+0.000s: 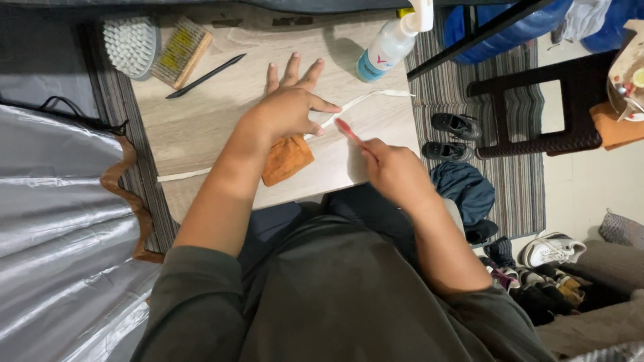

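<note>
Shoelace (365,102) hidden under left hand (290,107); toothbrush (349,130) bristles blurred; spray bottle (392,41) top cropped.

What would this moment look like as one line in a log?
left hand: flat, pinning white shoelace on wooden board | right hand: gripping red toothbrush, head at lace | orange cloth: under left wrist
</note>
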